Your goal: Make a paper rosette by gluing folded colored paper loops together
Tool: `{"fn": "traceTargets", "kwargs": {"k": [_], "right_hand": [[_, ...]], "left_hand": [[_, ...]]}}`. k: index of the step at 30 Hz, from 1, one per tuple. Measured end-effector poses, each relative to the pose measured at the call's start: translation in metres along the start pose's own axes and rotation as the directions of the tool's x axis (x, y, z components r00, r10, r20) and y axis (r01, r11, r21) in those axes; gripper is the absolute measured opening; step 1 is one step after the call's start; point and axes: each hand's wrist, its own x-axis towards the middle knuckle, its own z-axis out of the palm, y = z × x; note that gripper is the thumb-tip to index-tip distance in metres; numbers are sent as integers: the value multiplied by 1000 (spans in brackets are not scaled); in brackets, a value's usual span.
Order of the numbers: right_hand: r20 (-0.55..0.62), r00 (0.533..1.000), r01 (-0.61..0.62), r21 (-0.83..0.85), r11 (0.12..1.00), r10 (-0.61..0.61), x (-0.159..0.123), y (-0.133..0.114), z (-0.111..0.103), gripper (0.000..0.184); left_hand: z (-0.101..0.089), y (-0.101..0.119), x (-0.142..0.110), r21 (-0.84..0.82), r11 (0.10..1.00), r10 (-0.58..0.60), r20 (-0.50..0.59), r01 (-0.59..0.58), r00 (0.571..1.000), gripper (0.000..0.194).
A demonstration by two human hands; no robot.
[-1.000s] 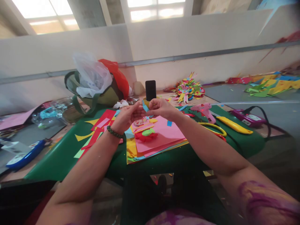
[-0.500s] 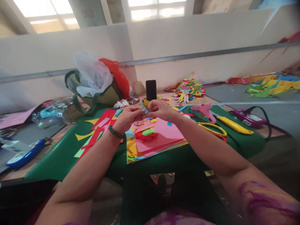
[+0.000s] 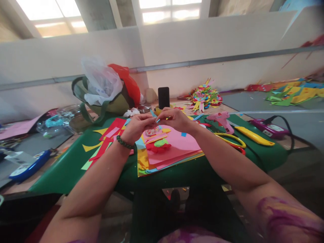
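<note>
Both my hands meet above a stack of coloured paper point(image 3: 179, 143). My left hand point(image 3: 141, 126), a dark green bead bracelet point(image 3: 124, 142) at its wrist, pinches a small blue paper strip point(image 3: 158, 120). The fingertips of my right hand point(image 3: 177, 118) are closed on the same strip from the other side. Much of the strip is hidden by the fingers. Below them a red paper flower with a light green centre point(image 3: 159, 145) lies on the pink top sheet. A small round patterned object point(image 3: 152, 131) sits just behind the flower.
Red, yellow and green paper strips point(image 3: 107, 138) lie left on the green mat point(image 3: 60, 165). A pink glue gun point(image 3: 221, 120), yellow-handled scissors point(image 3: 233, 139) and a yellow cutter point(image 3: 254, 135) lie right. Behind stand a phone point(image 3: 163, 98), a bag point(image 3: 111, 104) and a paper-flower bunch point(image 3: 205, 96).
The blue paper between my fingers now shows as a narrow strip, where a broader piece showed before. My right fingers have shifted slightly over it.
</note>
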Motion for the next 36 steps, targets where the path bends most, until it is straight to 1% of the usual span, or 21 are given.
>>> {"fn": "traceTargets", "kwargs": {"k": [4,8,11,13,16,19,21,23,25,29,31,33,36], "right_hand": [[-33,996,-83,78,994,86,2,2,3,12],[-36,983,-173,149,974,180,2,0,6,28],[-45,964,-244,226,943,261,2,-2,7,40],[-36,945,-302,274,913,324,3,-2,7,43],[-28,913,-378,320,869,407,3,-4,6,43],[-32,884,-424,366,829,466,4,-6,5,41],[-42,870,-441,383,812,492,4,-8,4,38],[-52,859,-454,383,805,509,5,-10,4,35],[-58,853,-463,371,805,518,5,-11,3,31],[-94,859,-456,301,837,502,3,-12,5,27],[-114,866,-445,267,855,487,3,-12,5,27],[-113,868,-438,286,852,484,3,-11,6,24],[-88,860,-437,384,813,504,5,-10,6,24]], "left_hand": [[1,-3,1,41,997,59,-1,-59,998,29],[2,-5,2,91,990,115,-26,-112,993,32],[3,-7,2,126,980,156,-24,-151,988,33],[4,-8,3,154,971,186,-15,-182,982,33],[5,-10,4,178,962,210,3,-207,978,32],[4,-10,4,200,954,220,29,-222,975,29],[4,-9,3,181,961,206,36,-209,978,27],[5,-9,2,125,978,165,23,-166,986,27],[5,-9,1,100,985,140,16,-141,990,28],[7,-11,1,164,973,164,17,-164,986,36],[8,-11,1,166,973,162,3,-161,987,41],[8,-11,1,149,976,159,-11,-156,987,44],[9,-10,2,116,980,168,-34,-163,985,47]]}}
